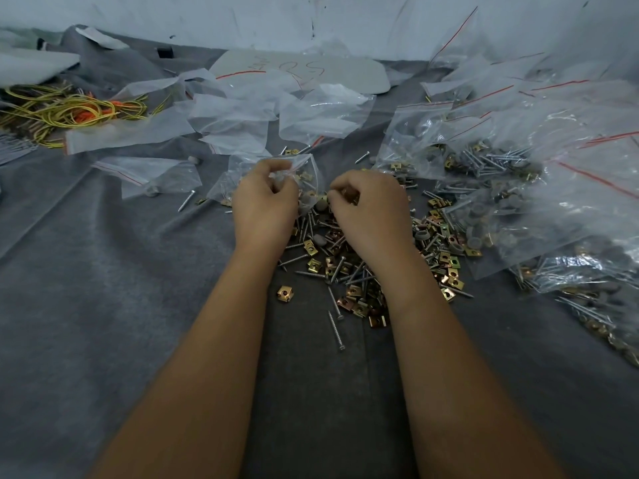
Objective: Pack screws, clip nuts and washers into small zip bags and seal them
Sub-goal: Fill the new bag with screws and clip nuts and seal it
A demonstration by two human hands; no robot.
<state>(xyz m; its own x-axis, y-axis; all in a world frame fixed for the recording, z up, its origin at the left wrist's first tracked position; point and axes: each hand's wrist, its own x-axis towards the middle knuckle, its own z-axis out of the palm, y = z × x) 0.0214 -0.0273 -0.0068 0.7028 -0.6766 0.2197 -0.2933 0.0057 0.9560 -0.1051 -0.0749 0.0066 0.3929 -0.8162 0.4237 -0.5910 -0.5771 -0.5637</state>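
The left hand [264, 197] pinches the small clear plastic zip bag [242, 178] open so the right hand [368, 209], fingers curled, maybe holding small parts, can fill it.

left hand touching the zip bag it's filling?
Touching. Head view: left hand fingers pinch the zip bag at its top edge, plastic bunched between them.

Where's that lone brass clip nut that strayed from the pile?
In the head view, the square brass clip nut lies alone on the grey cloth, beside the left forearm, left of the hardware pile.
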